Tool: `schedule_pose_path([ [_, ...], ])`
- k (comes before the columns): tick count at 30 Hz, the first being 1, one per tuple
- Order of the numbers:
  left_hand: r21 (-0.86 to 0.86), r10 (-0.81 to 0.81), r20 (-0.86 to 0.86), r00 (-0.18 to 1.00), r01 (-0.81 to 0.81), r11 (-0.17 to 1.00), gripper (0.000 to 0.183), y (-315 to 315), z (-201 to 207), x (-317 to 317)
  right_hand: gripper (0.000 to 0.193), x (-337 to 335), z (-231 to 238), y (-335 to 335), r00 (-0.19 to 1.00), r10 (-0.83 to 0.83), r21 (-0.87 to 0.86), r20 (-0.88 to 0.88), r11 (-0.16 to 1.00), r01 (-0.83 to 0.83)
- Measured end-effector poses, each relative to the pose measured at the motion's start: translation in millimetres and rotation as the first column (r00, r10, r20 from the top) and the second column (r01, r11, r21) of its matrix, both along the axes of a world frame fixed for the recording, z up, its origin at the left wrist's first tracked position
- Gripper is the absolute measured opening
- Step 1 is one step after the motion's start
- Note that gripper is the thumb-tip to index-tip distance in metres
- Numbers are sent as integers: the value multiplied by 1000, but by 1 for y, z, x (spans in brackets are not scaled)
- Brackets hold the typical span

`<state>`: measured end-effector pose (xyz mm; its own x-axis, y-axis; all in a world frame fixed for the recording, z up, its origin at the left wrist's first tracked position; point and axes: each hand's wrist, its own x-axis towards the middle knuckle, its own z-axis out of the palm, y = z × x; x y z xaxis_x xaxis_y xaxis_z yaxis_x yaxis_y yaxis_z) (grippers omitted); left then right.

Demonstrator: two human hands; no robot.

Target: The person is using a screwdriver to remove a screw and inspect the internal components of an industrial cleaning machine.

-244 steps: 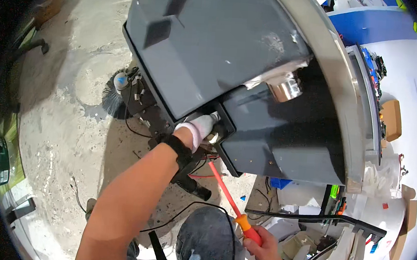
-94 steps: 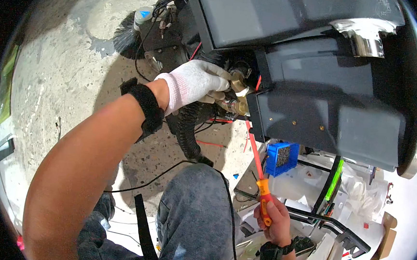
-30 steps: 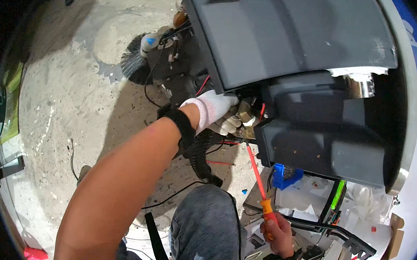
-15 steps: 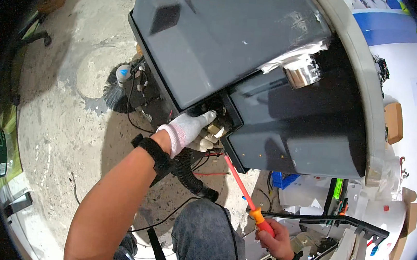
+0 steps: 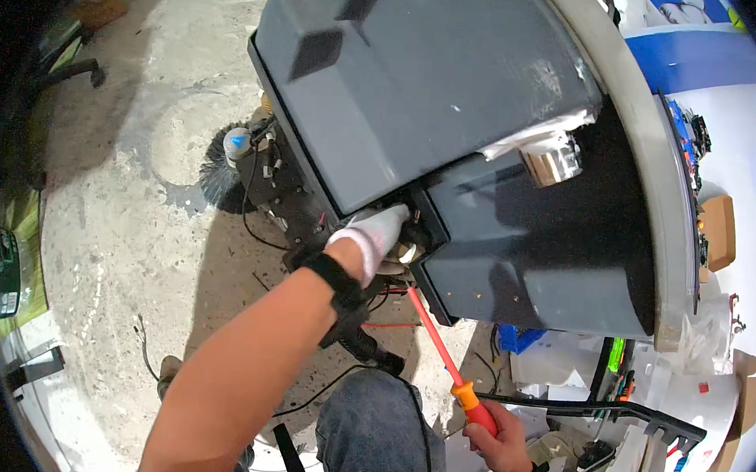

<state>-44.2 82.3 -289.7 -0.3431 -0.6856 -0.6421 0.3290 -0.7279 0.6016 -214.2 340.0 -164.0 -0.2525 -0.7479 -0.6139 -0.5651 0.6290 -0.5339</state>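
My left hand (image 5: 378, 236), in a pale glove, reaches into a dark gap at the inner corner of a dark grey housing (image 5: 380, 87). Its thumb lies along the gap and the fingers curl below, partly hidden, closed around something I cannot make out. My right hand (image 5: 497, 439) is bare and wraps round the handle of a screwdriver (image 5: 437, 338) with a long red shaft and a red and orange grip. The screwdriver's tip points up toward the housing's lower corner, just below my left hand; whether it touches anything is unclear.
A short silver pipe (image 5: 551, 160) juts from the housing. Left of it are a round dark brush (image 5: 222, 172) and loose wires. A black corrugated hose (image 5: 357, 342) lies below my left wrist. A black bar (image 5: 594, 407) and a blue bin (image 5: 520, 338) sit at the right.
The view has shifted slightly, so the housing sits lower and further right. My left hand is further into the gap, with its fingers more hidden. My right hand keeps hold of the screwdriver.
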Motion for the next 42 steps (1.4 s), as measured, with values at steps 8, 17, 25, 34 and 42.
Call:
schedule_pose_path([
  [8, -308, -234, 694, 681, 574, 759, 43, -20, -5, -17, 41, -14, -3, 13, 992, -102, -11, 77, 995, 103],
  [17, -175, -131, 971, 201, 966, 188, 25, -20, 10, -3, 38, -13, -7, 13, 993, -70, 6, 96, 998, 70],
  [25, -211, -115, 959, 260, 921, 327, 27, -18, -2, -13, 40, -19, -9, 15, 999, -12, -65, 30, 998, 14],
  [34, -320, -257, 536, 805, 475, 820, 47, -13, -3, -1, 42, -9, -5, 9, 994, -87, -75, 70, 993, 92],
  [42, -314, -343, 621, 705, 625, 714, 39, 1, 4, 36, 40, 19, -24, 6, 972, -157, -45, 174, 985, 167],
])
